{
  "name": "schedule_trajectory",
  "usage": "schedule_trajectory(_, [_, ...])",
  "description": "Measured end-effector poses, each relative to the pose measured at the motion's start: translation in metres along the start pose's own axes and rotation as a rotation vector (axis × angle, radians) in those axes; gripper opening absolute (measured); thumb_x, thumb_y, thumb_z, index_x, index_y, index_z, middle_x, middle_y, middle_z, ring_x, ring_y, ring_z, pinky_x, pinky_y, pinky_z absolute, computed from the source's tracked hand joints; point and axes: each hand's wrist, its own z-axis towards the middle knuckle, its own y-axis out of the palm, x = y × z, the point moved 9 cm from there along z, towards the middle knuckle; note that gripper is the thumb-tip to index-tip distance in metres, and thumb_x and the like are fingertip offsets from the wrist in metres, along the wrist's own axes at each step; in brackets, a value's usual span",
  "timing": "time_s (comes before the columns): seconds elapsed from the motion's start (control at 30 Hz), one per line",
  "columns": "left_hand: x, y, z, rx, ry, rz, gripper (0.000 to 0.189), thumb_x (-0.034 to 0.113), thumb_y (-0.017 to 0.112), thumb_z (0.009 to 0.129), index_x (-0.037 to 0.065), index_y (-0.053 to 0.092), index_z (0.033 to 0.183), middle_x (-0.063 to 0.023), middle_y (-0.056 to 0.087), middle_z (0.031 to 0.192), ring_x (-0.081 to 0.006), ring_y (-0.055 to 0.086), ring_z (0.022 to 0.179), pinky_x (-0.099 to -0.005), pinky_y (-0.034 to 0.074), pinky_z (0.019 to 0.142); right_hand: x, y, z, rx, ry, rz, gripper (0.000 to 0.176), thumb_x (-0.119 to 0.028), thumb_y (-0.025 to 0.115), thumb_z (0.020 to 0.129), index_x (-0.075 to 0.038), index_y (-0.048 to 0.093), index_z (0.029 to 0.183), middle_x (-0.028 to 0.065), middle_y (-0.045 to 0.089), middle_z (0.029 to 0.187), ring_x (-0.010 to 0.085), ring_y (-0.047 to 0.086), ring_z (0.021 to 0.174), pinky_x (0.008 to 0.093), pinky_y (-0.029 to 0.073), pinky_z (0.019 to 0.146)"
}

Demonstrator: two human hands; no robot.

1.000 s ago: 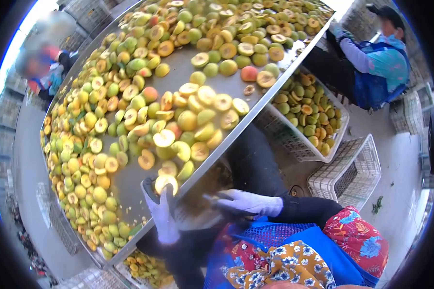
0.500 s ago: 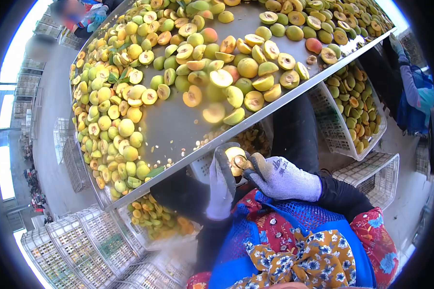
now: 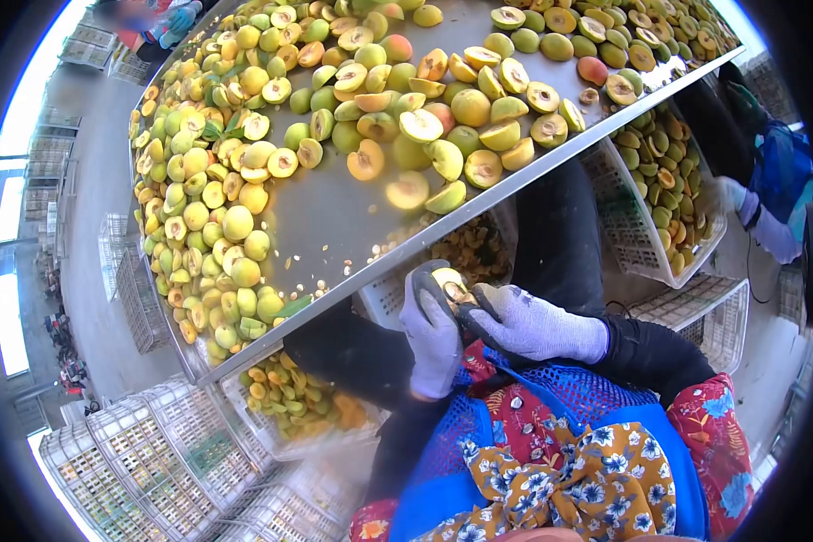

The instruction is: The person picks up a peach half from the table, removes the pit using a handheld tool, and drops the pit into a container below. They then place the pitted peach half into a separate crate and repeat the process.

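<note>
My left hand (image 3: 431, 332), in a grey-palmed, pale lilac work glove, is closed around a halved apricot (image 3: 448, 282), its cut face turned up toward me. My right hand (image 3: 544, 329), gloved the same way, presses its fingertips against the cut side. Those fingers are pinched together over something small and brownish at the fruit's centre; whether it is the stone or a tool is hidden. Both hands are held over my lap, just below the metal rim (image 3: 479, 206) of the sorting table. Apricot halves (image 3: 408, 190) and whole apricots (image 3: 238, 222) cover much of the tabletop.
Under the rim sits a crate of fruit scraps (image 3: 468, 253). Crates of apricot halves stand to the right (image 3: 664, 190) and lower left (image 3: 291, 397). Stacked white crates (image 3: 167, 452) are at my left. Co-workers' gloved hands (image 3: 730, 194) show at the right and top left.
My left hand has turned and come slightly right with the apricot half, its fingers wrapping more of it. My right hand stays against the fruit. The co-worker's arm at right has dropped toward the crate.
</note>
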Motion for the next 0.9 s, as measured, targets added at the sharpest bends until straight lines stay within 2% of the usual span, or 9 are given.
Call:
schedule_trajectory(0.03, [-0.021, 0.006, -0.003, -0.004, -0.164, -0.218, 0.032, 0.018, 0.034, 0.104, -0.002, 0.057, 0.113, -0.0133, 0.063, 0.095, -0.0213, 0.063, 0.086, -0.0313, 0.049, 0.08, -0.013, 0.0, -0.003, 0.062, -0.173, -0.273, 0.032, -0.027, 0.047, 0.101, 0.003, 0.055, 0.104, 0.0202, 0.057, 0.079, 0.0349, 0.063, 0.072, 0.0443, 0.051, 0.064])
schedule_trajectory(0.13, [-0.025, 0.008, -0.005, 0.002, -0.171, -0.311, 0.035, 0.023, 0.034, 0.105, -0.002, 0.057, 0.113, -0.0132, 0.062, 0.096, -0.0206, 0.063, 0.086, -0.0313, 0.049, 0.08, -0.01, -0.007, -0.008, 0.023, 0.164, -0.147, 0.03, -0.025, 0.047, 0.1, 0.004, 0.056, 0.103, 0.0214, 0.055, 0.079, 0.0391, 0.062, 0.074, 0.0471, 0.05, 0.063])
schedule_trajectory(0.23, [-0.013, 0.003, -0.005, 0.014, -0.054, -0.25, 0.035, 0.023, 0.034, 0.105, -0.002, 0.057, 0.113, -0.0131, 0.063, 0.096, -0.0204, 0.063, 0.087, -0.032, 0.05, 0.08, -0.019, 0.003, -0.005, 0.065, -0.185, -0.228, 0.029, -0.023, 0.047, 0.1, 0.004, 0.056, 0.104, 0.0203, 0.055, 0.078, 0.0375, 0.061, 0.072, 0.0462, 0.049, 0.064])
schedule_trajectory(0.37, [0.005, -0.002, -0.008, 0.043, 0.008, -0.086, 0.031, 0.019, 0.036, 0.104, -0.002, 0.057, 0.113, -0.0137, 0.063, 0.097, -0.0224, 0.063, 0.087, -0.0331, 0.05, 0.079, -0.002, 0.005, -0.006, -0.11, 0.27, 0.567, 0.035, -0.031, 0.046, 0.101, 0.002, 0.056, 0.101, 0.0187, 0.059, 0.077, 0.0235, 0.061, 0.071, 0.0373, 0.049, 0.066])
schedule_trajectory(0.43, [0.027, -0.003, -0.005, 0.075, 0.163, 0.224, 0.029, 0.017, 0.037, 0.103, -0.002, 0.057, 0.113, -0.0142, 0.063, 0.097, -0.0233, 0.063, 0.087, -0.0335, 0.05, 0.079, -0.007, -0.004, -0.006, -0.056, 0.084, 0.434, 0.035, -0.033, 0.046, 0.101, 0.002, 0.055, 0.101, 0.0175, 0.059, 0.075, 0.0237, 0.061, 0.069, 0.0367, 0.049, 0.064])
schedule_trajectory(0.5, [0.005, 0.003, -0.004, -0.01, 0.015, 0.059, 0.028, 0.015, 0.037, 0.103, -0.002, 0.057, 0.113, -0.0146, 0.062, 0.097, -0.0237, 0.063, 0.087, -0.0335, 0.05, 0.079, 0.015, 0.01, -0.012, -0.188, 0.445, 0.634, 0.03, -0.026, 0.047, 0.1, 0.003, 0.054, 0.105, 0.0171, 0.057, 0.076, 0.0309, 0.06, 0.064, 0.0412, 0.049, 0.058])
schedule_trajectory(0.6, [-0.018, 0.012, -0.004, -0.023, -0.054, -0.138, 0.028, 0.016, 0.037, 0.104, -0.001, 0.057, 0.113, -0.0141, 0.062, 0.097, -0.0228, 0.063, 0.086, -0.0332, 0.049, 0.079, 0.002, 0.003, -0.008, 0.056, -0.062, -0.219, 0.029, -0.023, 0.047, 0.1, 0.005, 0.054, 0.106, 0.0188, 0.056, 0.077, 0.0351, 0.06, 0.063, 0.0448, 0.047, 0.055])
schedule_trajectory(0.73, [-0.021, 0.012, -0.009, -0.001, -0.08, -0.225, 0.03, 0.018, 0.036, 0.104, -0.002, 0.057, 0.113, -0.014, 0.063, 0.098, -0.0223, 0.063, 0.087, -0.0327, 0.049, 0.08, -0.015, 0.009, -0.015, 0.163, -0.262, -0.46, 0.034, -0.029, 0.045, 0.101, 0.004, 0.055, 0.099, 0.0175, 0.055, 0.069, 0.0319, 0.062, 0.064, 0.043, 0.048, 0.056])
schedule_trajectory(0.9, [-0.003, 0.004, -0.016, -0.001, 0.063, -0.056, 0.031, 0.018, 0.036, 0.104, -0.003, 0.056, 0.114, -0.0158, 0.063, 0.101, -0.024, 0.064, 0.09, -0.0336, 0.05, 0.081, 0.018, 0.019, -0.022, -0.15, 0.497, 0.77, 0.04, -0.041, 0.046, 0.101, -0.002, 0.055, 0.095, 0.0086, 0.056, 0.063, 0.0172, 0.06, 0.058, 0.0328, 0.048, 0.05])
